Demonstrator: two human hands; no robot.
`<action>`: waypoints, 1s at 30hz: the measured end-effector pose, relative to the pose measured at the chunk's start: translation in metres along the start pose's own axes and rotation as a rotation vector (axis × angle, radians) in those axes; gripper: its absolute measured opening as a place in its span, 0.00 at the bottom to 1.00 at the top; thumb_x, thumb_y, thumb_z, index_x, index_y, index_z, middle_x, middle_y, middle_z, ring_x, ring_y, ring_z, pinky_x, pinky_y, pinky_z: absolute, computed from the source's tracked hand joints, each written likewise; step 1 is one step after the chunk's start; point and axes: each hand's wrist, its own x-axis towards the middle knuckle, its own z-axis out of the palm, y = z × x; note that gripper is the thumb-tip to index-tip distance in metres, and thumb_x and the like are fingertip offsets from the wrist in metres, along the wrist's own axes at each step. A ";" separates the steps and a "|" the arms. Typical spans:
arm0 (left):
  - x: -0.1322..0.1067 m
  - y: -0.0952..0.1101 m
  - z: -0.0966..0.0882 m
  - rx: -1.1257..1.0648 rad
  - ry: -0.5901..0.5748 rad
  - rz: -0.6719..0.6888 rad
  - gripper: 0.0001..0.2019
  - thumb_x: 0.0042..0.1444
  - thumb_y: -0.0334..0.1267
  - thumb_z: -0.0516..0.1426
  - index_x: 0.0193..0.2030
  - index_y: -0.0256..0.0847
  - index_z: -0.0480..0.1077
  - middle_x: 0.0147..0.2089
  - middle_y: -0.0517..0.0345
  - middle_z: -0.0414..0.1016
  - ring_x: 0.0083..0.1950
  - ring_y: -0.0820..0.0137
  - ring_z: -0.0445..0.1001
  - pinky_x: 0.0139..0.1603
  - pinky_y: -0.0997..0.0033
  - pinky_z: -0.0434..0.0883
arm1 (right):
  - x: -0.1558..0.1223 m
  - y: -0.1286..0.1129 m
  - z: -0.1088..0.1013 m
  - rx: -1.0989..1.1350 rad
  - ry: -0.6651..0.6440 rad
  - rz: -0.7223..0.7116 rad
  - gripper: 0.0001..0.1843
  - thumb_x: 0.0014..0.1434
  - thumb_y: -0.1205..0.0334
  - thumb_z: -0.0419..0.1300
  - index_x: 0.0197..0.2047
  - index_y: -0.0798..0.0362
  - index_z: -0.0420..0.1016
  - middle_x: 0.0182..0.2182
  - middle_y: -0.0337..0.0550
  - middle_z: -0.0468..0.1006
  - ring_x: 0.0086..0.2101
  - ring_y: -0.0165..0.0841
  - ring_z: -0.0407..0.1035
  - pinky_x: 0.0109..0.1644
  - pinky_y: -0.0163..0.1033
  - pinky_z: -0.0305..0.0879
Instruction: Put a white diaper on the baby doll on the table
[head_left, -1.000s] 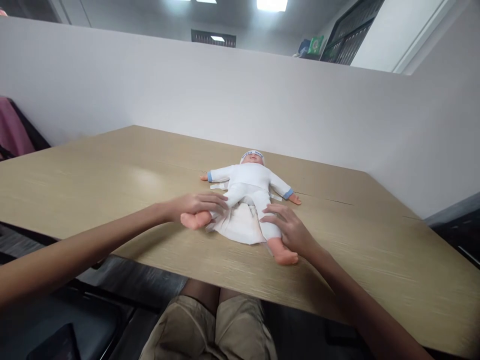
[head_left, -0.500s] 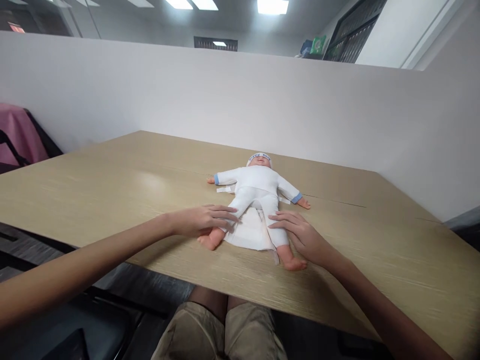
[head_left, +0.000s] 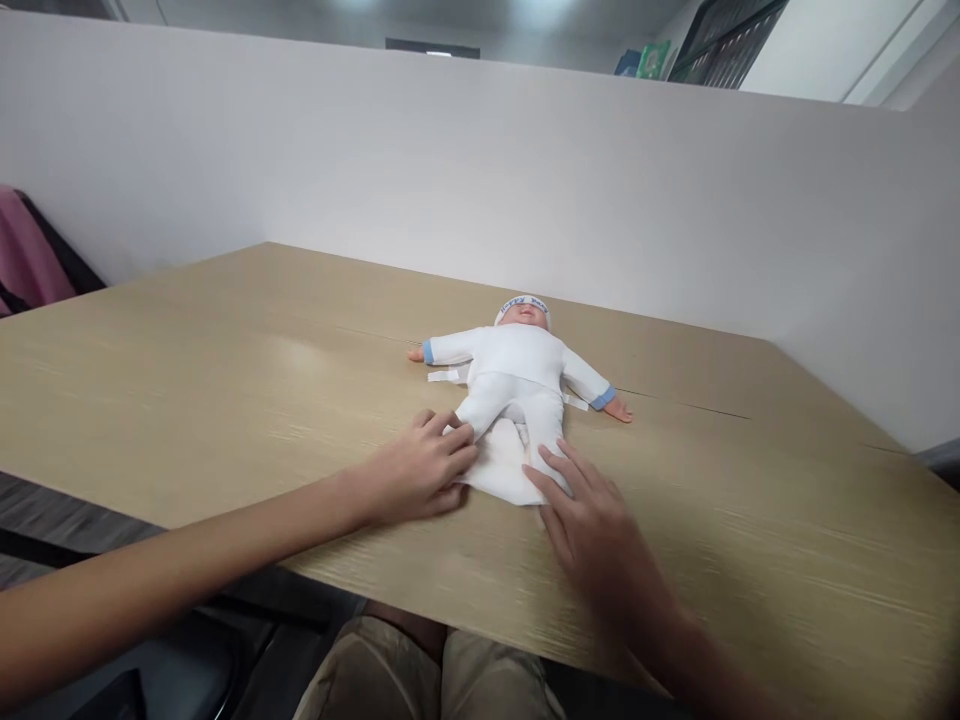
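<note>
A baby doll [head_left: 517, 352] in a white suit with blue cuffs lies on its back, head away from me, arms spread. A white diaper [head_left: 501, 468] is spread flat beneath it, its front part showing between the legs and its tabs out at both sides. My left hand [head_left: 424, 468] is closed with bent fingers round the doll's lower leg on the left, hiding the foot. On the other side, my right hand [head_left: 589, 510] wraps its fingers over the doll's other lower leg, and that foot is hidden too.
The doll lies on a wide wooden table [head_left: 225, 380], its near edge just above my knees. Behind it rises a pale partition wall [head_left: 450, 170]. A pink cloth [head_left: 30, 255] hangs at the far left, and a dark seat [head_left: 172, 660] stands below the table.
Both hands have moved down over the doll's feet, and the left fingers have curled in from a flatter pose. The view has tilted slightly downward.
</note>
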 end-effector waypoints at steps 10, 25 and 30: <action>0.046 -0.045 -0.024 -0.627 0.134 -0.288 0.09 0.75 0.45 0.53 0.46 0.44 0.71 0.38 0.60 0.76 0.38 0.66 0.74 0.41 0.66 0.67 | 0.047 0.048 -0.017 0.307 0.015 0.153 0.14 0.77 0.60 0.51 0.37 0.47 0.71 0.32 0.43 0.79 0.33 0.39 0.70 0.38 0.42 0.63; 0.157 -0.134 0.023 -1.000 0.224 -0.491 0.14 0.75 0.50 0.54 0.42 0.43 0.65 0.34 0.64 0.63 0.36 0.69 0.64 0.39 0.70 0.61 | 0.163 0.134 0.042 0.691 0.068 0.495 0.22 0.71 0.42 0.51 0.39 0.49 0.75 0.39 0.45 0.82 0.44 0.43 0.74 0.53 0.46 0.70; 0.154 -0.138 0.040 -1.135 0.190 -0.468 0.17 0.75 0.55 0.53 0.41 0.43 0.64 0.33 0.64 0.61 0.33 0.71 0.60 0.34 0.71 0.60 | 0.163 0.143 0.061 0.789 0.042 0.504 0.27 0.70 0.36 0.50 0.43 0.50 0.78 0.46 0.49 0.85 0.49 0.45 0.76 0.58 0.48 0.72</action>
